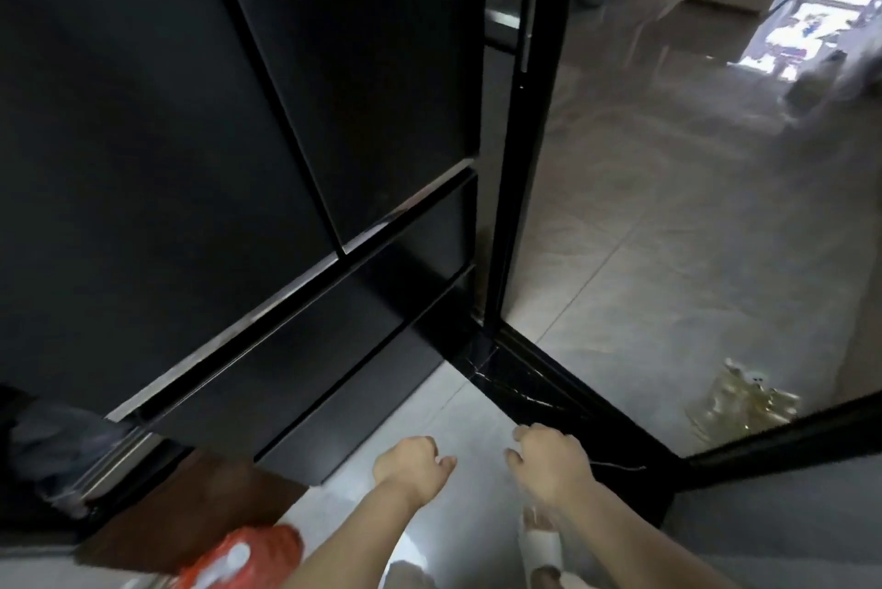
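My left hand point(411, 462) hangs in front of me with fingers loosely curled and nothing in it. My right hand point(549, 457) is beside it, also loosely curled and empty, over the dark marble threshold point(520, 378). A tall black fridge point(200, 159) fills the left half of the view, its doors and lower drawers closed. Neither hand touches it.
A black-framed sliding glass door point(520, 120) stands right of the fridge, with grey tiled floor point(668, 230) beyond. An orange packet point(238, 555) lies on the counter edge at bottom left. My white slipper point(539, 550) shows below. A bottle of yellow liquid point(744, 402) sits behind the glass.
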`<state>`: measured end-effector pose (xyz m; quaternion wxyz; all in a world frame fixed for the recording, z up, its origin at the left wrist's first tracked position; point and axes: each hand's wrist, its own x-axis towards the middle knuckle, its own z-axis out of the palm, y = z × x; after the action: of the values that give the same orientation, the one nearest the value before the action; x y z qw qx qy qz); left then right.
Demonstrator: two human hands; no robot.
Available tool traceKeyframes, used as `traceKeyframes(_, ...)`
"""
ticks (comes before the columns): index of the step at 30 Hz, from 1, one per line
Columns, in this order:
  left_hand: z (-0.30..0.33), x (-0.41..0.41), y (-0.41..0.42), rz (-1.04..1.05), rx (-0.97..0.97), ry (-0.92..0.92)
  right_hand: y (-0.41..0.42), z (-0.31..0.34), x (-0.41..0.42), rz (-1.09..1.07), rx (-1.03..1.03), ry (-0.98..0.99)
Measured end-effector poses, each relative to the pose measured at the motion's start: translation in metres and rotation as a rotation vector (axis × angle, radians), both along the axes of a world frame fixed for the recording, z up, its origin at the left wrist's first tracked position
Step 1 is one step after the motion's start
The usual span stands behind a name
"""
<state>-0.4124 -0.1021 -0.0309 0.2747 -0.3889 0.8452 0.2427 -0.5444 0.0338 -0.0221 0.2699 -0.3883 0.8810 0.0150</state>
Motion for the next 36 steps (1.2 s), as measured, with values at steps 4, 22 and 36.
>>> traceKeyframes(4, 0.006, -0.029, 0.001, 0.142, -0.018, 0.003, -0.019, 0.002, -0.048, 0.152, 0.0, -0.001)
traceKeyframes(22, 0.022, -0.03, -0.027, 0.631, -0.068, 0.0, -0.128, 0.005, -0.08, 0.579, 0.011, -0.063)
traceKeyframes(36, 0.029, 0.013, -0.126, 0.747, -0.058, 0.152, -0.228, 0.025, -0.023, 0.418, -0.074, -0.233)
